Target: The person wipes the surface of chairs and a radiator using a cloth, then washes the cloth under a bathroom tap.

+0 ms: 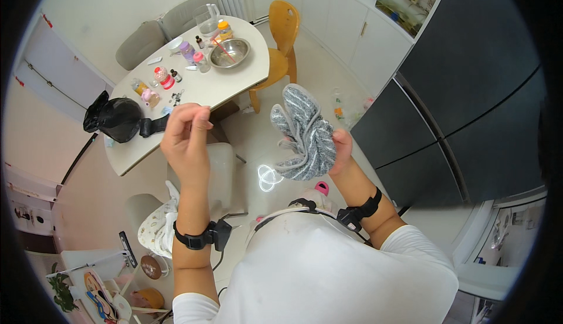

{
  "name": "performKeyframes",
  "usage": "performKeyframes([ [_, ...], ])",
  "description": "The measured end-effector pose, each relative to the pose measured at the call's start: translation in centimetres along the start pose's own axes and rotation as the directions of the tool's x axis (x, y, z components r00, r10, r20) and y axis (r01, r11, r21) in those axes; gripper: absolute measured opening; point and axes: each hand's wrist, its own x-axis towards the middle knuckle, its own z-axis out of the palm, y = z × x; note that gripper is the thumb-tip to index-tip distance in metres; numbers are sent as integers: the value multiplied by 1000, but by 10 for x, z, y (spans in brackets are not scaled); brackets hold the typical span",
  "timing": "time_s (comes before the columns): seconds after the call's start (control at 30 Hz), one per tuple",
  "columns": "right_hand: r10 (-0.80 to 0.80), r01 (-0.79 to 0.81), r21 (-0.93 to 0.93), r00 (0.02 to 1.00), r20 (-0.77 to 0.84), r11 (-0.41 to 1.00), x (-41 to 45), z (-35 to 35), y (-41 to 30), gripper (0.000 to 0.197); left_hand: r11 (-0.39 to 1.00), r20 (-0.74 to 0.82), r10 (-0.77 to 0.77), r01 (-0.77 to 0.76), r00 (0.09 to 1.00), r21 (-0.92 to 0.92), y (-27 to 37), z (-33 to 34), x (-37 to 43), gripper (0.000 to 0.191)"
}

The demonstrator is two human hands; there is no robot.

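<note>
A crumpled grey-and-white striped cloth [310, 141] with pale grey edging hangs folded in front of me. My right hand [342, 150] grips it from its right side, the fingers partly hidden behind the fabric. My left hand [187, 132] is raised over the near edge of the white table [239, 82], apart from the cloth. Its fingers are curled towards the thumb, and whether anything small is between them cannot be told. Just left of that hand, a black strap-like thing [154, 126] lies on the table beside a black plastic bag [116, 117].
On the table stand a steel bowl [229, 53], a clear pitcher [206, 20] and several bottles. A wooden chair [281, 42] is at its far right end. A dark refrigerator [440, 104] rises on the right. Plastic bottles or bags [345, 108] lie on the floor.
</note>
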Motion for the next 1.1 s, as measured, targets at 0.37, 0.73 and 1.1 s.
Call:
performKeyframes([
  [0.37,-118,88,-281,989,-92,956,-30,5,-158,81,930,506,-167,306,846,-203,-36,217,28,24],
  [0.73,-433,269,-362,736,-521,892,-39,-70,-281,34,893,615,-289,438,733,-102,-112,337,117,8],
  [1.1,-686,251,-706,582,-437,662,44,-141,-474,25,791,510,-311,515,802,-329,-273,396,283,7],
])
